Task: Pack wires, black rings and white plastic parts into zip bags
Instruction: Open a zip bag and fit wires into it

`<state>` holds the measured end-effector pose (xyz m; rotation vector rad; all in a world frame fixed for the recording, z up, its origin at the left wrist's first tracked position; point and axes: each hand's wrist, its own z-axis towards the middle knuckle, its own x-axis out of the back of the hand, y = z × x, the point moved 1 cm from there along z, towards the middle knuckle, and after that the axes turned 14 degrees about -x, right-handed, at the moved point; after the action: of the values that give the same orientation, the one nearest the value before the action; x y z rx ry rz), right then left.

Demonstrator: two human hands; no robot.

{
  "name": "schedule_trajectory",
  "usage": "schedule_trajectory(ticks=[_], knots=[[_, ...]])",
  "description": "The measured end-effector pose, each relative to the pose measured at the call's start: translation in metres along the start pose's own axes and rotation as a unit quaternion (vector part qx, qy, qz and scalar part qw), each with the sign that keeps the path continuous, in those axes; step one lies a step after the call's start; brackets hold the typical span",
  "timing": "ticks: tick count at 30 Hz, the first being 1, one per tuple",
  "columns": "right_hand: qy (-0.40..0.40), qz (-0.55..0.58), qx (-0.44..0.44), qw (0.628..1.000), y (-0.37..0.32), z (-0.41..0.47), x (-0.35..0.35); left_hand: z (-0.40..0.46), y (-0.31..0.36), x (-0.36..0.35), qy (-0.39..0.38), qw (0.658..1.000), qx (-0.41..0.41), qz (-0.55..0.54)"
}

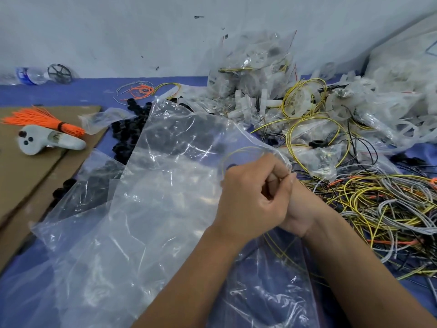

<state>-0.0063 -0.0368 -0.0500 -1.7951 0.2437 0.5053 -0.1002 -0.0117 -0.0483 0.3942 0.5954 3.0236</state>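
Zip bag: a large clear zip bag [151,185] lies crumpled across the centre of the frame on the blue worktop [59,91]; its upper right corner is at my hands.
Left grip: my left hand [253,197] is curled closed at centre frame, fingers pinching the bag's edge together with a thin yellow wire [238,151] that loops behind the plastic.
Right grip: my right hand [299,209] is tucked under and behind the left, mostly hidden; I cannot tell how far it is closed or what it has.
Wires: a tangled heap of yellow, grey, black and orange wires [383,209] sits at right, just beside my hands.
Black rings: a pile of black rings [127,136] lies left of centre, partly under the bag; one ring [318,143] lies among yellow loops above my hands.
White plastic parts: white plastic parts [253,102] are piled at upper centre, beside filled bags [255,60] against the wall.
Left side: a bundle of orange ties [47,119] and a grey controller [45,140] rest on cardboard [23,181].
Upper left: a water bottle [28,75] lies by the wall.
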Motion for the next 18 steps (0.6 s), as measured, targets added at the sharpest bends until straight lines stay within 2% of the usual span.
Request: schedule_trajectory(ticks=[4, 7, 9, 11, 16, 18], knots=[[-0.051, 0.091, -0.038, 0.994, -0.003, -0.005, -0.004, 0.001, 0.001, -0.001, 0.014, 1.0, -0.008, 0.011], [-0.047, 0.095, -0.037, 0.994, -0.005, -0.006, -0.009, 0.0, 0.001, -0.002, 0.023, 1.0, -0.008, 0.012], [-0.007, 0.095, -0.03, 0.995, -0.006, -0.003, -0.013, -0.001, -0.002, -0.001, 0.03, 0.999, 0.004, 0.027], [0.019, 0.11, -0.069, 0.991, -0.006, 0.002, -0.01, -0.001, -0.005, 0.0, 0.038, 0.998, 0.026, 0.041], [-0.035, 0.21, -0.104, 0.972, -0.004, 0.004, -0.019, -0.001, -0.005, -0.003, 0.035, 0.997, 0.046, 0.05], [-0.029, 0.249, -0.099, 0.963, 0.001, 0.004, -0.021, -0.001, -0.004, -0.004, 0.042, 0.996, 0.042, 0.061]])
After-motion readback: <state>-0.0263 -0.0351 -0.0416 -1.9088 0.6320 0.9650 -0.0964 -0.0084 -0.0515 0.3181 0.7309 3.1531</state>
